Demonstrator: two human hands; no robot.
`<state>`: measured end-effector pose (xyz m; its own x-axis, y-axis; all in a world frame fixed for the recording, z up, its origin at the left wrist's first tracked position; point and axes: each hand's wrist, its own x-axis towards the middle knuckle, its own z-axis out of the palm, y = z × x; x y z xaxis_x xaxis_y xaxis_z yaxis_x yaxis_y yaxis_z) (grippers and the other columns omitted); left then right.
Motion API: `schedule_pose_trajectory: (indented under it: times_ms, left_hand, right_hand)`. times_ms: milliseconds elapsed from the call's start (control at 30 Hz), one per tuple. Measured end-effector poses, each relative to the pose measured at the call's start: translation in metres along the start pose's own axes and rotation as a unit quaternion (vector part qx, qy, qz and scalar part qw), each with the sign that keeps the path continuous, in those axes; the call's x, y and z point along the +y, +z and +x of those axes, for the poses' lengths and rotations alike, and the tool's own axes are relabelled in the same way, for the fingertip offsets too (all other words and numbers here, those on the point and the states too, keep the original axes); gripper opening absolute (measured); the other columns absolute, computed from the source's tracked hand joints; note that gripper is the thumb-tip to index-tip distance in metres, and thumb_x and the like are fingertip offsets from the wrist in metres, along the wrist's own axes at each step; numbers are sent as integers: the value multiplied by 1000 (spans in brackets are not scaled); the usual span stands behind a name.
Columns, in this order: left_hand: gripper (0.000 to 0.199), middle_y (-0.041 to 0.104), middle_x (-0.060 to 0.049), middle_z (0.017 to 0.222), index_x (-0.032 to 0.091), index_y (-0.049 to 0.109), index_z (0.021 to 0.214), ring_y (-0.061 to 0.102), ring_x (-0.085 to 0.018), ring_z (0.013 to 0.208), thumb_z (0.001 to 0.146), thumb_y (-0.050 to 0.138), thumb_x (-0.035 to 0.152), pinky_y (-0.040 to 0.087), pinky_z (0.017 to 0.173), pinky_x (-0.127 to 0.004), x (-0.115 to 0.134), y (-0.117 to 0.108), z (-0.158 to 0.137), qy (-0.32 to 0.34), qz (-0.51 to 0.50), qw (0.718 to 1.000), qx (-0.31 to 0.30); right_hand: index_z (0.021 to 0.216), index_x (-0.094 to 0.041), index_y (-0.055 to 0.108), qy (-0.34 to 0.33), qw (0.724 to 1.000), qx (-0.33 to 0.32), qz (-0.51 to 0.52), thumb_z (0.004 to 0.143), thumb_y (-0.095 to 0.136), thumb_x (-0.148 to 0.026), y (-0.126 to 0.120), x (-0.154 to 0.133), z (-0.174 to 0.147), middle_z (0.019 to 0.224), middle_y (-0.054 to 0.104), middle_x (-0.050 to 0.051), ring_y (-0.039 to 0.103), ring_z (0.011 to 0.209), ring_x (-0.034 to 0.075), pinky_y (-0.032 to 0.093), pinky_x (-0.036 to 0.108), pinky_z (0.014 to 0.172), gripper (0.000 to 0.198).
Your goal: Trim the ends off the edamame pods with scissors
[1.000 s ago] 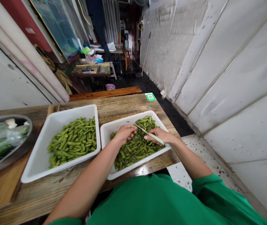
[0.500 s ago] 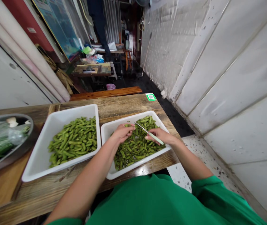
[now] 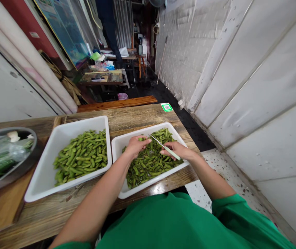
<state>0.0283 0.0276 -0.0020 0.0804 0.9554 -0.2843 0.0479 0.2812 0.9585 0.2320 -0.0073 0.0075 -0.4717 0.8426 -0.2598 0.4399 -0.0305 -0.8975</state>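
My right hand [image 3: 177, 150] is closed round the pale green handle of a small knife [image 3: 172, 152]. Its thin metal blade points up and left, with the tip close to my left fingers. My left hand [image 3: 136, 146] is closed in a pinch, and a bit of green edamame pod [image 3: 141, 139] shows at its fingers. Both hands are over the right white tub [image 3: 117, 144], where wet edamame pods [image 3: 150, 167] lie in some water. To the left, a second white tub [image 3: 42, 169] holds a heap of edamame pods [image 3: 82, 152].
A metal bowl [image 3: 35, 147] with bagged green vegetables stands at the far left, beside a wooden board [image 3: 5, 211]. The wooden table [image 3: 127, 116] carries a green QR code card [image 3: 167, 107] at its far corner. Beyond is a bench [image 3: 119, 102]; a person's dark-clothed legs [image 3: 108, 31] show behind.
My left hand has shifted slightly, its thumb now nearer the knife tip. The right hand and knife have barely moved, and the tubs stay in place.
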Motion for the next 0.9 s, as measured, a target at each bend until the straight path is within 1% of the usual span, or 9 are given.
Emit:
schedule_pose_trajectory:
  times_ms: [167, 267, 367, 467, 633, 700, 767, 833, 900]
  left_hand:
    - [38, 48, 4, 50, 12, 55, 67, 37, -2, 40, 46, 76, 35, 24, 37, -15, -2, -1, 1, -4, 0, 999, -51]
    - [36, 47, 4, 50, 12, 54, 64, 38, -3, 41, 47, 75, 36, 24, 37, -15, -2, -2, 1, -3, 6, 998, -69]
    - [35, 49, 2, 53, 11, 56, 65, 40, -4, 43, 48, 75, 36, 25, 38, -15, -1, -2, 1, -10, 23, 996, -83]
    - [34, 48, 2, 52, 11, 57, 66, 40, -3, 43, 49, 75, 34, 24, 38, -14, 1, -2, -1, -23, 23, 993, -110]
    - [32, 43, 4, 48, 10, 55, 64, 35, -1, 40, 48, 76, 29, 16, 36, -14, 4, -4, -2, -62, -32, 987, -142]
    - [32, 42, 4, 47, 10, 53, 62, 33, -1, 38, 48, 76, 28, 13, 36, -14, 3, -5, 0, -77, -49, 986, -139]
    - [34, 43, 4, 47, 11, 52, 61, 34, -1, 38, 47, 77, 27, 13, 35, -14, 1, -5, 3, -79, -52, 990, -101]
    - [35, 45, 4, 48, 11, 52, 63, 37, -2, 39, 45, 78, 27, 16, 35, -14, -1, -6, 5, -67, -45, 995, -53]
    - [37, 47, 4, 49, 12, 52, 65, 39, -2, 40, 44, 78, 27, 18, 35, -14, -3, -6, 6, -57, -35, 997, -33]
  right_hand:
    - [85, -14, 55, -3, 999, -21, -31, 64, 62, -50, -1, -1, -1, 61, 47, -3, 42, 45, 7, 38, 19, 41, 43]
    - [86, -13, 57, -27, 996, -8, -81, 66, 60, -50, -3, -3, -2, 64, 50, -2, 42, 49, 8, 35, 19, 44, 42]
    - [84, -13, 59, -51, 993, 3, -110, 69, 57, -51, -4, -4, -3, 61, 47, -2, 39, 52, 8, 31, 19, 46, 41]
    - [83, -13, 60, -58, 992, -4, -111, 69, 56, -51, -4, -4, -3, 61, 46, -3, 39, 54, 8, 30, 19, 48, 41]
    - [77, -12, 60, -57, 994, -1, -88, 66, 57, -52, -3, -3, -2, 58, 45, -2, 38, 53, 8, 28, 19, 47, 42]
    - [73, -12, 59, -48, 996, 8, -76, 66, 57, -53, -2, -2, -1, 54, 43, -3, 36, 49, 7, 27, 19, 45, 42]
    - [71, -11, 59, -39, 996, 26, -80, 66, 56, -54, -1, 1, -1, 51, 41, -4, 34, 46, 7, 25, 19, 43, 43]
    - [73, -11, 59, -41, 994, 43, -95, 67, 55, -54, -2, 3, 0, 51, 42, -4, 35, 45, 7, 25, 19, 43, 43]
    - [78, -11, 60, -55, 992, 37, -106, 69, 55, -53, -4, 3, 0, 55, 45, -3, 38, 48, 8, 28, 20, 45, 43]
